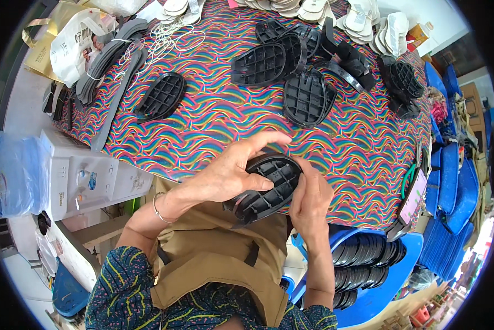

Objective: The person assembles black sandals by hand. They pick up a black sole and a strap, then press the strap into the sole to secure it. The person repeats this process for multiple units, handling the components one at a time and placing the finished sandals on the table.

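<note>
Together we hold a black gridded shoe sole (266, 187) at the frame's centre, just over the near edge of the wave-patterned surface (214, 121): our left hand (225, 173) clasps its top and left side, our right hand (310, 198) pinches its right edge. Lower right, a blue bin (393, 286) holds a packed row of black soles (365, 256).

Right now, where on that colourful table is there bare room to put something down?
The widest bare patch of tablecloth lies between the lone black sole on the left, the pile of black soles behind, and the hands. Another bare stretch runs right of the hands toward the phone. The far edge is crowded with black soles, grey strips and white insoles.
</note>
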The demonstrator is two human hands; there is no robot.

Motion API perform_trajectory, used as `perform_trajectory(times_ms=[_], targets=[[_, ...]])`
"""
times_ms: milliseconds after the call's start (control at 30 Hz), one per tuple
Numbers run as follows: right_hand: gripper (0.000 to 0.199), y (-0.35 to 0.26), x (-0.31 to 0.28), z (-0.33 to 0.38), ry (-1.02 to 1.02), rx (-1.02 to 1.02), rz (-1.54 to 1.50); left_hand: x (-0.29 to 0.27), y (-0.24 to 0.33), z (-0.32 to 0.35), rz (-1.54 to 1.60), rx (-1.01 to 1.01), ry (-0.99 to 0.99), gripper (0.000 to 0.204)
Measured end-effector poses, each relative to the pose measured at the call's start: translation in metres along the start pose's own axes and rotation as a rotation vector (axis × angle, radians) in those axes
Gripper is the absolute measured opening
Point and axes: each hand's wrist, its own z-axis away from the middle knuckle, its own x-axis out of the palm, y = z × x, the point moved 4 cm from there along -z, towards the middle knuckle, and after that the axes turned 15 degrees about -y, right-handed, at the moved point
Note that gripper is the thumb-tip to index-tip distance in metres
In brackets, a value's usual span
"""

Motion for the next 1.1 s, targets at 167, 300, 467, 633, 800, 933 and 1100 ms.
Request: perform_trajectory(times_ms=[167, 300, 467, 633, 800, 933, 1100], targets=[[0.028, 0.000, 0.020, 0.007, 0.262, 0.159, -0.253, 0.005, 0.000, 0.002, 0.062, 0.063, 0.123, 0.071], [0.031, -0.003, 0.022, 0.006, 0.321, 0.223, -0.392, 0.012, -0.002, 0.004, -0.016, 0.110, 0.189, 0.065], [0.029, 0.002, 0.008, -0.002, 0.310, 0.119, -0.387, 0.015, 0.005, 0.006, -0.157, 0.170, 0.219, 0.058], [0.028, 0.007, -0.005, 0.000, 0.181, 0.049, -0.372, 0.009, 0.004, 0.008, -0.156, 0.146, 0.164, 0.056], [0.023, 0.007, -0.008, -0.001, 0.125, 0.067, -0.052, 0.011, -0.001, 0.005, -0.139, 0.122, 0.182, 0.056], [0.024, 0.005, -0.001, -0.013, 0.334, 0.152, -0.293, 0.014, 0.000, -0.002, -0.091, 0.238, 0.307, 0.054], [0.037, 0.002, 0.020, 0.019, 0.225, 0.399, -1.009, 0.010, 0.022, 0.002, -0.279, 0.434, 0.578, 0.056]])
